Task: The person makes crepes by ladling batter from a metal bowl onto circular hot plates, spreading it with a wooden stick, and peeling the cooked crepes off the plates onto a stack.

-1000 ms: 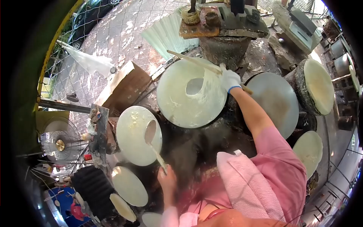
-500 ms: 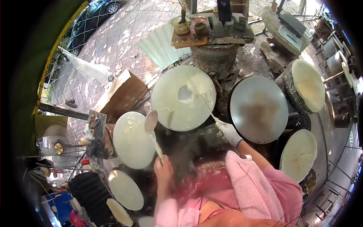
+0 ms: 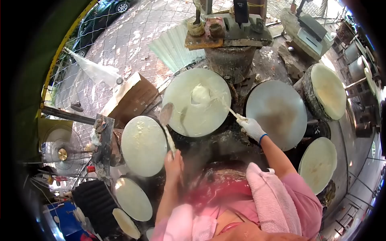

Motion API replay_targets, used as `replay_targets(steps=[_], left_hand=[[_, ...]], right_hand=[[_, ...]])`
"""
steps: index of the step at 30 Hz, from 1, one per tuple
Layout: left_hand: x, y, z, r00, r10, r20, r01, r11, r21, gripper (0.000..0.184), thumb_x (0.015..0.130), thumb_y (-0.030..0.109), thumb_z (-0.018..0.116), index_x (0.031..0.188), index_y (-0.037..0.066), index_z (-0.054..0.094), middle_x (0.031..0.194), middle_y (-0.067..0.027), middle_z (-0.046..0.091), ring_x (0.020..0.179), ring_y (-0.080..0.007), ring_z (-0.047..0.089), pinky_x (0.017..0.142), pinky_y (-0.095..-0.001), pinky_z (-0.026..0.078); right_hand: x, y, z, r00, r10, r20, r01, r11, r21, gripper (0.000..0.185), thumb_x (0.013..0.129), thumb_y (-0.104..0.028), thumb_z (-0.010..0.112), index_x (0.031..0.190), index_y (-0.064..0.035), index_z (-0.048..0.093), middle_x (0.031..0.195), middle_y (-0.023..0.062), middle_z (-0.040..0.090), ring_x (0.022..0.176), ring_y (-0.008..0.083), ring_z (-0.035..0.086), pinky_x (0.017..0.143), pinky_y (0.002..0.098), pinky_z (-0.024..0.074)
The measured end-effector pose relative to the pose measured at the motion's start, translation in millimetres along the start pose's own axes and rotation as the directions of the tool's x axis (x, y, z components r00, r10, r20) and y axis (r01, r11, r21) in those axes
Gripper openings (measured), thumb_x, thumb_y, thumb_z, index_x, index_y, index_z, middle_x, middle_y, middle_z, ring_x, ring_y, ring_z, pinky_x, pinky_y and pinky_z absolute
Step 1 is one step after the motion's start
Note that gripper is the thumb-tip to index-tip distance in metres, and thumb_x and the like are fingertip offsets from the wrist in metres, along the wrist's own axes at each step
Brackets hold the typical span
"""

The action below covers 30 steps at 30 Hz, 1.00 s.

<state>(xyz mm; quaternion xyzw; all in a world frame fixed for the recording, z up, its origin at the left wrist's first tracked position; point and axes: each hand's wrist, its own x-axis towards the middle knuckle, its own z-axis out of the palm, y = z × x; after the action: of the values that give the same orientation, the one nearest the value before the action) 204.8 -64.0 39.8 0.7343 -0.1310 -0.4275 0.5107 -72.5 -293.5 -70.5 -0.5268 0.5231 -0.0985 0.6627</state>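
My bare left hand is closed round the handle of a ladle, whose round bowl is at the near left edge of the central griddle. My right hand, in a white glove with a blue cuff, grips a batter-coated stick that reaches over the griddle's right side. Pale batter covers the central round griddle, with a thicker mound near its middle. Left of my left hand, another griddle carries a pale sheet with lumps. A bare grey griddle lies right of the gloved hand.
More round griddles with pale sheets stand at the right, lower right and lower left. A cardboard box, a fan and wire fencing are at the left. A cluttered stand rises behind the central griddle.
The gloved hand moved from beyond the central griddle's right edge to its near right side, swinging the stick round. The ladle shifted from the left griddle toward the central one. A mound now covers the central opening.
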Motion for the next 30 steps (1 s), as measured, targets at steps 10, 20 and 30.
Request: replay_targets(steps=[10, 20, 30], left_hand=[[209, 26, 46, 0.920, 0.035, 0.390, -0.036, 0.999, -0.007, 0.018, 0.094, 0.012, 0.059, 0.081, 0.003, 0.049, 0.059, -0.0019, 0.046, 0.043, -0.0109, 0.042, 0.038, -0.0280, 0.032], [167, -10, 4, 0.846, -0.292, 0.446, 0.412, 0.889, -0.199, 0.018, 0.098, 0.014, 0.049, 0.088, -0.001, 0.051, 0.063, 0.0007, 0.045, 0.043, -0.0092, 0.038, 0.043, -0.0269, 0.031], [228, -49, -55, 0.528, 0.046, 0.848, 0.828, 0.197, -0.526, 0.022, 0.105, 0.017, 0.039, 0.100, -0.001, 0.049, 0.077, -0.0034, 0.051, 0.054, -0.0098, 0.047, 0.049, -0.0280, 0.040]], right_hand=[[-63, 68, 86, 0.940, -0.128, -0.315, 0.125, 0.992, -0.030, 0.052, 0.094, -0.041, 0.062, 0.140, -0.0178, 0.053, 0.087, 0.0054, 0.068, 0.071, 0.0074, 0.055, 0.069, 0.0260, 0.0479], [-39, 47, 210, 0.939, 0.004, -0.343, 0.127, 0.925, 0.358, 0.046, 0.098, -0.028, 0.060, 0.139, -0.0088, 0.053, 0.111, 0.0010, 0.068, 0.077, 0.0065, 0.054, 0.071, 0.0208, 0.0475], [-35, 32, 225, 0.974, -0.041, -0.222, 0.131, 0.904, 0.406, 0.041, 0.097, -0.027, 0.061, 0.137, -0.0152, 0.058, 0.086, -0.0032, 0.068, 0.062, 0.0074, 0.056, 0.056, 0.0227, 0.0455]])
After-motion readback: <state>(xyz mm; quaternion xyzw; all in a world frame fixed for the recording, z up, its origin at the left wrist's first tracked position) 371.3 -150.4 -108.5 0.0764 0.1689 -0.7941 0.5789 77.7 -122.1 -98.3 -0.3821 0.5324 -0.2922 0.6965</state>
